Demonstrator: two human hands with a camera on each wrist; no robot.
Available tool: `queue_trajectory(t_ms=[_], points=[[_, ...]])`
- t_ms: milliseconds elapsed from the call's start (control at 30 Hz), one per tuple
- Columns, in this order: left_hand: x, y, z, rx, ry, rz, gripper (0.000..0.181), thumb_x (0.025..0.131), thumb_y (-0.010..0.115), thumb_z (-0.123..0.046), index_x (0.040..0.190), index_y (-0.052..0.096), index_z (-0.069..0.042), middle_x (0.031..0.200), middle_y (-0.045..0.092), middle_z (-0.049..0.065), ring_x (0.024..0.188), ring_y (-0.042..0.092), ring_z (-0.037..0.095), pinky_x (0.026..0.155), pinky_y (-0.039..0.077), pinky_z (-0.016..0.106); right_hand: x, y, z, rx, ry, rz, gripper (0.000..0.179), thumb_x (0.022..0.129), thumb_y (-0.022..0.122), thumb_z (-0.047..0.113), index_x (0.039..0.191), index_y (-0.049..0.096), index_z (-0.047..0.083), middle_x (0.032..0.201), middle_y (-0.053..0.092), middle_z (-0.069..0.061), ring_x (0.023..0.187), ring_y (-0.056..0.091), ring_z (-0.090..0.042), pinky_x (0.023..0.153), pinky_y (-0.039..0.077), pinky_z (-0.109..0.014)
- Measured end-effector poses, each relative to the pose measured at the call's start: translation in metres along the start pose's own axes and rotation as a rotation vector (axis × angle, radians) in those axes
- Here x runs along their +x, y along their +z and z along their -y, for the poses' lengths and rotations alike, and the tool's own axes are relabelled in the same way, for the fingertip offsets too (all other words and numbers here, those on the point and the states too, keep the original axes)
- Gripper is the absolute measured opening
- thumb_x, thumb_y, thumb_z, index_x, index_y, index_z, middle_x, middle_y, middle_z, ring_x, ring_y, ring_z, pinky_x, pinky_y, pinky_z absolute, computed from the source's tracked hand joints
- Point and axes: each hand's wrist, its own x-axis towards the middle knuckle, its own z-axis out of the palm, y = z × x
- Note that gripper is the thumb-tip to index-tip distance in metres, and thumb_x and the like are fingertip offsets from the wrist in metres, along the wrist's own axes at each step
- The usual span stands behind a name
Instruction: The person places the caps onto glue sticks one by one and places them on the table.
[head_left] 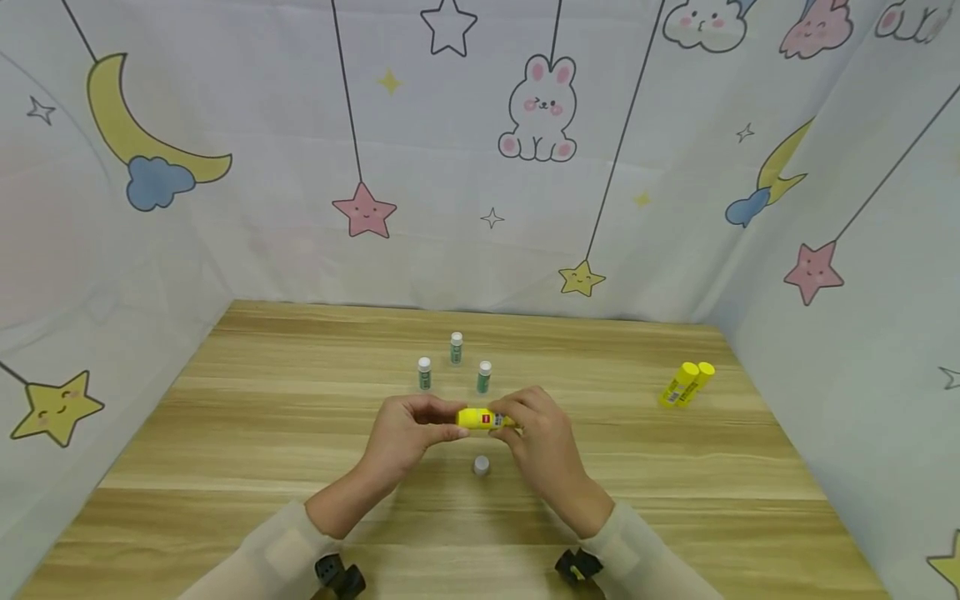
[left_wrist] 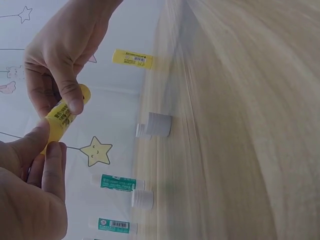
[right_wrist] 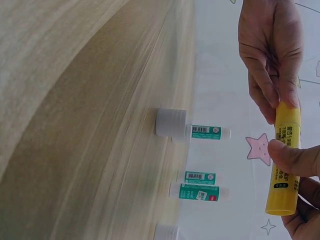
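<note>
Both hands hold a yellow glue stick (head_left: 474, 418) sideways above the table. My left hand (head_left: 401, 433) pinches its left end between thumb and fingers. Round the right part of its body curl the thumb and fingers of my right hand (head_left: 543, 437); dark print shows on the tube in the right wrist view. Below the hands stands a whitish cap (head_left: 482, 465), ridged round its side in the right wrist view. Just beyond them are three upright green-and-white glue sticks, one at left (head_left: 424, 374), one at right (head_left: 484, 377) and one farther back (head_left: 456, 348).
Two more yellow glue sticks (head_left: 678, 384) stand side by side at the right of the wooden table (head_left: 300, 358). In the left wrist view another whitish cap (left_wrist: 142, 199) shows. A printed white curtain (head_left: 285, 233) encloses the back and sides.
</note>
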Motion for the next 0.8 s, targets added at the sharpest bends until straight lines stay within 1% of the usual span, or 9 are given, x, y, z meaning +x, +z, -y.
queue_trajectory(t_ms=[367, 667, 800], points=[[0.0010, 0.0008, 0.0012, -0.001, 0.008, -0.013, 0.024, 0.076, 0.088, -0.006, 0.098, 0.080, -0.006, 0.106, 0.077, 0.007, 0.095, 0.070, 0.023, 0.075, 0.059, 0.023, 0.0003, 0.0002, -0.0005, 0.001, 0.012, 0.000, 0.031, 0.070, 0.091, 0.003, 0.098, 0.079, 0.011, 0.096, 0.070, 0.002, 0.090, 0.064, -0.012, 0.074, 0.057, -0.024], [0.0013, 0.0011, -0.0009, 0.017, 0.037, 0.011, 0.024, 0.076, 0.089, -0.007, 0.098, 0.080, -0.006, 0.105, 0.077, 0.008, 0.095, 0.071, 0.023, 0.076, 0.060, 0.024, -0.0028, -0.0024, -0.0038, 0.033, 0.004, 0.004, 0.032, 0.071, 0.090, 0.005, 0.100, 0.079, 0.012, 0.098, 0.070, 0.005, 0.093, 0.063, -0.010, 0.075, 0.057, -0.024], [0.0017, 0.0016, -0.0021, 0.018, 0.032, 0.015, 0.024, 0.077, 0.088, -0.007, 0.099, 0.080, -0.006, 0.105, 0.077, 0.008, 0.095, 0.071, 0.024, 0.075, 0.059, 0.024, -0.0031, -0.0031, -0.0054, 0.031, -0.002, 0.005, 0.033, 0.071, 0.091, 0.005, 0.100, 0.078, 0.012, 0.099, 0.070, 0.004, 0.095, 0.063, -0.010, 0.077, 0.058, -0.025]])
